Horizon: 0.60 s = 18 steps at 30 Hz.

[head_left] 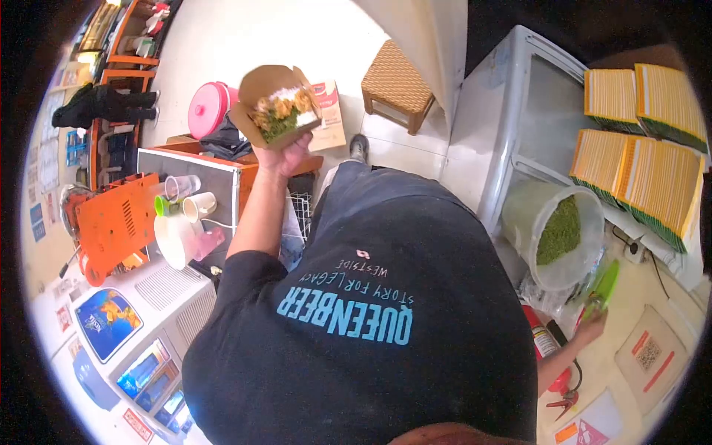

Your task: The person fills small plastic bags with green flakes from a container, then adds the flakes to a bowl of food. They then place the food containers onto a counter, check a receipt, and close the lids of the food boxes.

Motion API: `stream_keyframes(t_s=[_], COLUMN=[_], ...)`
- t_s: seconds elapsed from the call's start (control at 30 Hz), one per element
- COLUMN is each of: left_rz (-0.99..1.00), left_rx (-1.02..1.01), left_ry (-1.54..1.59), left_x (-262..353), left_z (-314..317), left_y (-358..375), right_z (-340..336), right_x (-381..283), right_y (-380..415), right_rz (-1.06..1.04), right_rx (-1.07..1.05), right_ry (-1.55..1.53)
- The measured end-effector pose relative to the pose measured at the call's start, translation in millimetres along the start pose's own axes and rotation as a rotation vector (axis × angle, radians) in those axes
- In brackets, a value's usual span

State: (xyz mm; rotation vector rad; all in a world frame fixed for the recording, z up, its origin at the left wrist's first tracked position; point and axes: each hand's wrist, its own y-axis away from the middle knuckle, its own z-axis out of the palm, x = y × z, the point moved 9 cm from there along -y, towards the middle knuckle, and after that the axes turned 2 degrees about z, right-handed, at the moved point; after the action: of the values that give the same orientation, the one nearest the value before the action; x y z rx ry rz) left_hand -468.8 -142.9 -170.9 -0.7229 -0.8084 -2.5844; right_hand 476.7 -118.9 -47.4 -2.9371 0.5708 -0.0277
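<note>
My left hand point(285, 153) is closed around the lower side of an open brown cardboard food box point(267, 81), raised at the upper left. In the box lie golden fried pieces point(295, 104), chopped greens and something white like rice. My right hand point(591, 326), out at the right, is closed at the end of a long bright green utensil point(607, 282) whose exact kind I cannot make out. Beside that hand stands a translucent tub point(519, 222) with chopped greens point(560, 231) inside.
A glass-topped freezer point(497, 111) carries stacks of folded yellow-striped boxes point(630, 167). A fire extinguisher point(544, 337) is near my right arm. Cups point(199, 206) and an orange machine point(119, 226) stand left. A woven stool point(398, 81) is ahead; a person point(104, 104) stands at far left.
</note>
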Motion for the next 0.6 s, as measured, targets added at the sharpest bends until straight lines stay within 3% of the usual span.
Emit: stream_keyframes(t_s=[0.03,0.1,0.13,0.17,0.27,0.33,0.37,0.43,0.5,0.6], left_rz=[0.019,0.095,0.225,0.2,-0.114,-0.204,-0.233,-0.184,-0.178,-0.211], left_rx=[-0.06,-0.174,-0.237,-0.292,-0.425,-0.549,-0.618,-0.49,-0.465,-0.456], left_ry=[-0.005,0.163,0.008,0.013,0.098,0.141,0.164,0.13,0.137,0.161], left_x=[14.8,52.6,76.6,85.1,83.3,74.7,71.2,65.5,76.2,65.4], left_z=[-14.1,-20.4,-33.0,-38.6,-31.9,-6.6,9.1,2.8,-16.6,-37.2], left_y=[-10.8,-29.8,-46.1,-70.2,-102.8,-100.3,-96.6,-100.2,-96.8,-100.7], right_z=[-5.0,-64.6,-27.5,-64.6,-123.8,-103.9,-88.4,-33.9,-5.2,2.4], right_x=[11.4,-14.7,97.9,67.2,-110.1,-181.1,-212.2,-260.8,-301.6,-304.1], right_y=[2.6,20.2,13.5,33.0,74.6,94.9,103.5,120.7,146.4,127.4], right_rz=[-0.092,0.124,0.081,0.154,0.232,0.199,0.067,0.071,-0.069,-0.123], right_rx=[0.156,0.243,0.271,0.339,0.485,0.429,0.413,0.2,0.274,0.213], right_ry=[-0.022,0.144,0.284,0.234,-0.015,-0.122,-0.147,-0.159,-0.282,-0.359])
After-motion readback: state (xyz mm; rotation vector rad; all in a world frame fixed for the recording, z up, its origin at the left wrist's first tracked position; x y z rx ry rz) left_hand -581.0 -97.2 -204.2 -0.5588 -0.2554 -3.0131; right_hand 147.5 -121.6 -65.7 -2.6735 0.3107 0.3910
